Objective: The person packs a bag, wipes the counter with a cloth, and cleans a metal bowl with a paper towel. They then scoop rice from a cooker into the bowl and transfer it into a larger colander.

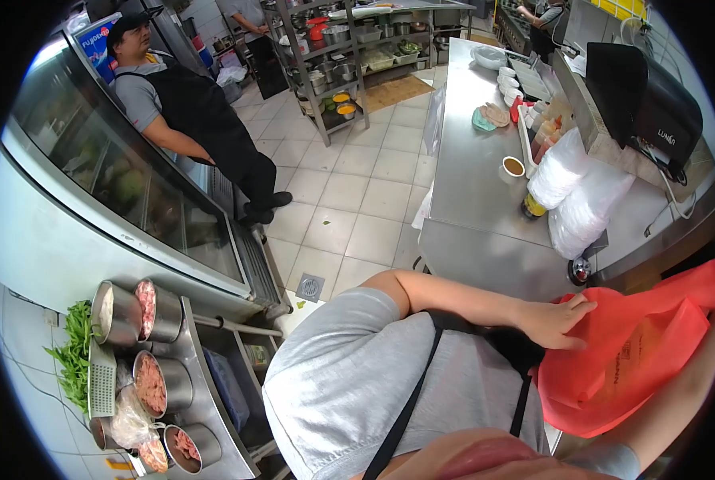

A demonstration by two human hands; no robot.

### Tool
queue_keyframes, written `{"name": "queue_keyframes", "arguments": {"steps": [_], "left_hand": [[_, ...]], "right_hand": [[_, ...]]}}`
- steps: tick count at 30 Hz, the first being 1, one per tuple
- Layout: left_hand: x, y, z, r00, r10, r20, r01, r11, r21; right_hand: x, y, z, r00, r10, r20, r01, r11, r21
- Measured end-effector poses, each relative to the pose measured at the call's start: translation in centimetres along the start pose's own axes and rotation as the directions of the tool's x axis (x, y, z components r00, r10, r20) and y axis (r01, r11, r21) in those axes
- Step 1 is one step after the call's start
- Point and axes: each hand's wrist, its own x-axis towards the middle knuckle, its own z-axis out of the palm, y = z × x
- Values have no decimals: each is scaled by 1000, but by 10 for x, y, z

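My left hand (561, 322) reaches across my apron to the near edge of a red bag (625, 360), its fingers bent and apart against the fabric. The bag has dark printing and lies between my arms, with one corner stretched up toward the right edge. My right forearm runs along the bag's lower right side; the hand itself is out of sight at the dark image border.
A steel counter (485, 224) holds a sauce cup (513, 166), wrapped white packs (585, 200), bottles and a bell (579, 270). Metal pots of meat (165, 384) and greens stand lower left. A co-worker (197, 112) leans by the glass fridge; shelving (321, 72) stands behind.
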Motion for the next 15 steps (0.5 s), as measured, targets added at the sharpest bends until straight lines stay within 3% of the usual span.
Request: {"name": "queue_keyframes", "arguments": {"steps": [1, 4, 6, 11, 15], "left_hand": [[-3, -1, -2, 1000, -6, 21, 6, 1000, -6], [-10, -8, -5, 999, -8, 48, 9, 1000, -17], [-14, -15, -6, 1000, 12, 25, -12, 1000, -11], [-18, -18, -17, 996, 74, -57, -76, 996, -42], [-8, -13, -29, 963, 202, -179, -211, 977, -29]], "right_hand": [[13, 15, 15, 997, -80, 6, 79, 997, 7], [28, 11, 38, 986, 126, -111, -160, 901, -402], [37, 14, 45, 970, 216, -107, -241, 896, -374], [35, 14, 42, 971, 228, -76, -222, 972, 78], [15, 6, 27, 948, 317, 2, -266, 790, 552]]}}
